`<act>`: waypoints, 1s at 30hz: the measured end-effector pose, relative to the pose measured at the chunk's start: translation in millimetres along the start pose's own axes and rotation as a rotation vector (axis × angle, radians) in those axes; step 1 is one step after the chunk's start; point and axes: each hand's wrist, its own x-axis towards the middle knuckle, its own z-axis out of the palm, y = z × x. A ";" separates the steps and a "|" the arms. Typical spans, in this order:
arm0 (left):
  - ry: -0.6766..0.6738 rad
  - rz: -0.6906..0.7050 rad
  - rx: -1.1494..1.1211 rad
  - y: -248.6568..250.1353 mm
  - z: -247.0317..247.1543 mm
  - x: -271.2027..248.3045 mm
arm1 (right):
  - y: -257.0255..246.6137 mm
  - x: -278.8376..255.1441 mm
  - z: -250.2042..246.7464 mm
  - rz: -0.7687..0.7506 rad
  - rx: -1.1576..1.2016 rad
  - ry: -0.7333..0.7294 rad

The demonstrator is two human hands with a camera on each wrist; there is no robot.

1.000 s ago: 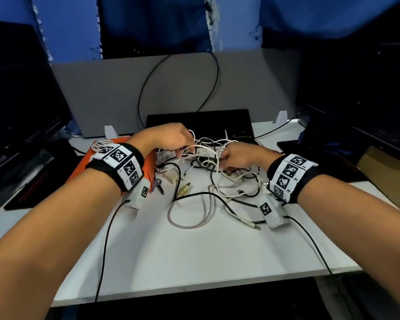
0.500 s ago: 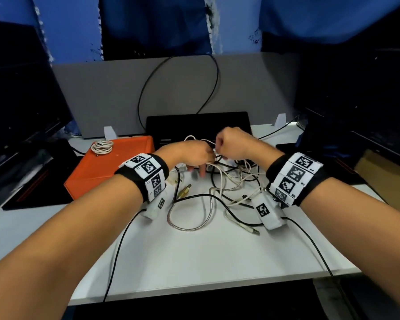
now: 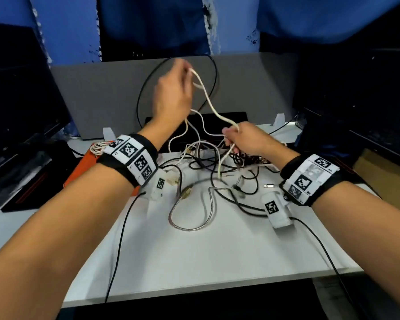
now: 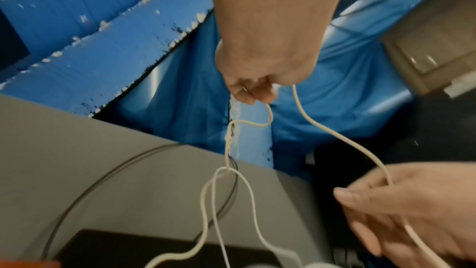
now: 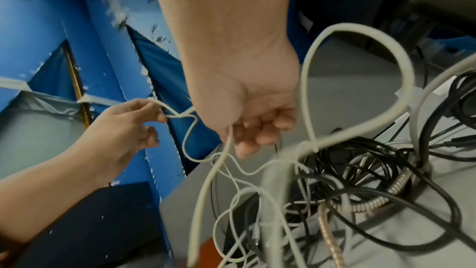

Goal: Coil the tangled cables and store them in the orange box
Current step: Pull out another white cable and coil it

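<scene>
My left hand is raised above the desk and pinches a thin white cable between its fingertips. The cable runs down to my right hand, which grips it just above the tangle of black and white cables on the white table. Loops of the same cable hang between both hands. The orange box sits at the table's left, mostly hidden behind my left wrist. A coiled white cable lies in it.
A silver braided cable loops on the table in front of the tangle. A black flat device and a grey partition stand behind. Dark monitors flank both sides, and a cardboard box sits at the right.
My left hand has risen from the tangle, up and away, drawing the white cable out with it. My right hand has stayed low, holding the same cable.
</scene>
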 end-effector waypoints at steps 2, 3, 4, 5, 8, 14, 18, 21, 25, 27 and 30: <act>0.173 -0.037 -0.143 2.6 -14.4 14.4 | -0.5 -2.1 -11.5 -0.018 0.086 0.127; 0.227 -0.051 -0.212 4.0 -20.4 19.0 | -0.5 -2.9 -16.6 -0.021 0.114 0.176; 0.266 -0.053 -0.261 6.4 -26.2 21.5 | -0.4 -3.2 -20.5 -0.023 0.126 0.198; 0.293 -0.049 -0.298 9.6 -31.7 23.2 | -0.6 -3.0 -23.2 -0.017 0.116 0.186; 0.300 -0.056 -0.388 21.3 -43.1 25.3 | 0.9 -0.5 -24.9 0.002 0.022 0.078; -0.016 0.128 -0.426 54.1 -52.0 15.5 | -20.3 1.4 -26.4 -0.083 0.203 0.060; -0.270 0.210 -0.495 77.4 -48.3 10.1 | -68.8 -7.2 -32.2 -0.326 0.408 0.124; -0.391 0.186 -0.659 85.1 -48.8 7.3 | -98.0 -13.5 -39.4 -0.406 0.395 0.235; -0.357 0.148 -0.729 82.2 -53.2 4.2 | -97.3 -8.0 -42.2 -0.345 0.524 0.262; -0.241 0.109 -0.620 66.9 -46.5 1.4 | -95.1 -6.0 -43.6 -0.314 0.637 0.227; -0.199 -0.097 -0.464 40.5 -26.6 -9.2 | -95.3 -8.1 -47.1 -0.344 0.771 0.189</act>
